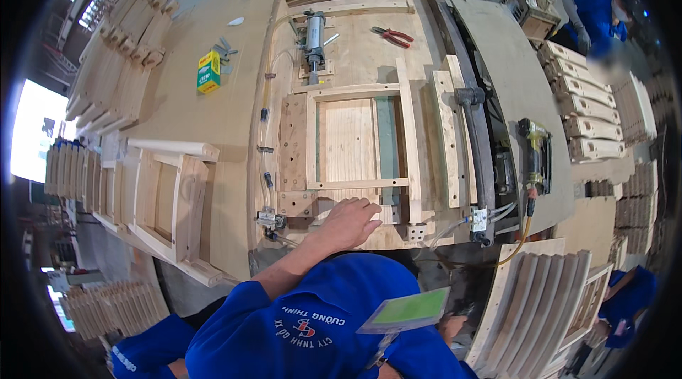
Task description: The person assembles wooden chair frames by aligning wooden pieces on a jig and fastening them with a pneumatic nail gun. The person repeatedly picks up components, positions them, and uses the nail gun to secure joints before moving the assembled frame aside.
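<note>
A pale wooden frame point(359, 184) lies in a clamping jig on the workbench, its right side rail point(408, 130) running past both cross rails. My left hand point(348, 224) is at the near end of the jig, just below the frame's near cross rail; its fingers are loosely spread, and nothing shows in them. A pneumatic cylinder point(315, 36) points at the frame's far side. Low at my right side, my right hand point(453, 325) shows only in part beside the hanging badge point(406, 310); its fingers are too unclear to read. Close to it stand curved wooden slats point(536, 308).
Red-handled pliers point(392, 36) lie on the far bench board. A yellow-green box point(209, 72) stands left, beyond an assembled wooden frame point(174, 201). At right, a nail gun point(534, 155) trails an orange hose. A co-worker in blue point(593, 17) is far right, among stacked wooden parts.
</note>
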A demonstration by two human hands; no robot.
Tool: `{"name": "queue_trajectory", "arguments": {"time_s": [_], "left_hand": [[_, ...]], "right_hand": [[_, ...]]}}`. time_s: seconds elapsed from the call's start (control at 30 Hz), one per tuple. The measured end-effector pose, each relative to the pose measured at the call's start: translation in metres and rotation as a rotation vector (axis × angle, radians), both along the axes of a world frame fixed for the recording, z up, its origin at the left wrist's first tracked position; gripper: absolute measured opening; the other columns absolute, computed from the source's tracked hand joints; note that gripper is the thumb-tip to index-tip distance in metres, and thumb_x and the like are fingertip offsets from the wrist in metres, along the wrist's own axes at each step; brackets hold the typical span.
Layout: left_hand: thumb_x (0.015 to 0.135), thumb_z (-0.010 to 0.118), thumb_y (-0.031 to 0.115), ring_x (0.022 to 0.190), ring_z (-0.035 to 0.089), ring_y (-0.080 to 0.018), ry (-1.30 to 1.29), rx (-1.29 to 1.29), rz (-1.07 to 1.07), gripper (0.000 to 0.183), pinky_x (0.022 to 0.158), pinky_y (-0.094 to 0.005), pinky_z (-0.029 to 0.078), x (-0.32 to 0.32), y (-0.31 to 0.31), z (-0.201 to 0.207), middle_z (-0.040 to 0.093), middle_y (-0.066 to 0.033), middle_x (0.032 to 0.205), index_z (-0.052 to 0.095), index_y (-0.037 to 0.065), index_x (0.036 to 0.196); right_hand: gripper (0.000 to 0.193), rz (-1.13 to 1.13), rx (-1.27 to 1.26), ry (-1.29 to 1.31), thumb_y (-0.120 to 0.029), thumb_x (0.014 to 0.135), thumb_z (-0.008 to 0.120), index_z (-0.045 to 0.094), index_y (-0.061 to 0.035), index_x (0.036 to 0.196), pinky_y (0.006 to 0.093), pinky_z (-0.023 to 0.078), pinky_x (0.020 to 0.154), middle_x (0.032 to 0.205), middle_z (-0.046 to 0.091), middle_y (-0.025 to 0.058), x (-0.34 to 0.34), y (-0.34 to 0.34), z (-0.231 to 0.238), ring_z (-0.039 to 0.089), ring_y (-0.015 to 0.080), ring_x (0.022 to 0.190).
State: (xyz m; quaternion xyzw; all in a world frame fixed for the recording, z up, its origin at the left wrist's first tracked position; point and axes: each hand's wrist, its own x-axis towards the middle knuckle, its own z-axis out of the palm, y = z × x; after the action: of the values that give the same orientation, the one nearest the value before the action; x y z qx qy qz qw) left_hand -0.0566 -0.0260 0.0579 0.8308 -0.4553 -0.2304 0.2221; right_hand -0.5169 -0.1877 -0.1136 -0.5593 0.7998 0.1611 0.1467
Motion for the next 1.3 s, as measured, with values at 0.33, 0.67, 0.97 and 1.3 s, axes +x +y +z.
{"name": "queue_trajectory", "arguments": {"time_s": [0.33,0.67,0.97,1.3], "left_hand": [[0.104,0.062,0.033,0.117,0.066,-0.0407,0.202,-0.104,-0.003,0.04,0.105,-0.0495,0.05,0.021,0.003,-0.001,0.071,-0.0202,0.118,0.068,0.003,0.13],[0.103,0.066,0.044,0.101,0.074,-0.0436,0.551,-0.309,0.194,0.053,0.089,-0.0494,0.058,0.057,-0.018,0.001,0.077,-0.0242,0.108,0.069,-0.002,0.13],[0.106,0.059,0.05,0.101,0.074,-0.0465,0.702,-0.586,1.08,0.056,0.088,-0.0522,0.056,0.153,-0.046,-0.046,0.075,-0.0291,0.105,0.062,-0.001,0.128],[0.108,0.057,0.044,0.08,0.072,-0.0326,0.781,-0.69,1.215,0.052,0.074,-0.0458,0.053,0.192,-0.043,-0.074,0.072,-0.021,0.087,0.062,-0.005,0.122]], "right_hand": [[0.047,0.535,0.364,-0.867,-0.021,0.093,0.075,0.056,0.0022,0.129,0.0449,0.061,0.084,0.104,0.074,0.0175,0.049,-0.005,0.123,0.075,0.0309,0.094],[0.04,0.653,0.664,-1.214,-0.009,0.099,0.069,0.056,0.0047,0.134,0.0348,0.061,0.07,0.093,0.074,0.0143,0.379,-0.064,0.288,0.073,0.0204,0.075],[0.065,0.907,0.9,-1.185,-0.057,0.113,0.046,0.069,0.0019,0.125,0.0281,0.053,0.052,0.064,0.063,0.0053,0.643,-0.021,0.244,0.064,0.014,0.053],[0.073,0.984,0.972,-1.013,-0.068,0.107,0.051,0.069,0.0015,0.123,0.0274,0.051,0.05,0.062,0.062,0.0044,0.71,-0.01,0.207,0.063,0.0133,0.051]]}}
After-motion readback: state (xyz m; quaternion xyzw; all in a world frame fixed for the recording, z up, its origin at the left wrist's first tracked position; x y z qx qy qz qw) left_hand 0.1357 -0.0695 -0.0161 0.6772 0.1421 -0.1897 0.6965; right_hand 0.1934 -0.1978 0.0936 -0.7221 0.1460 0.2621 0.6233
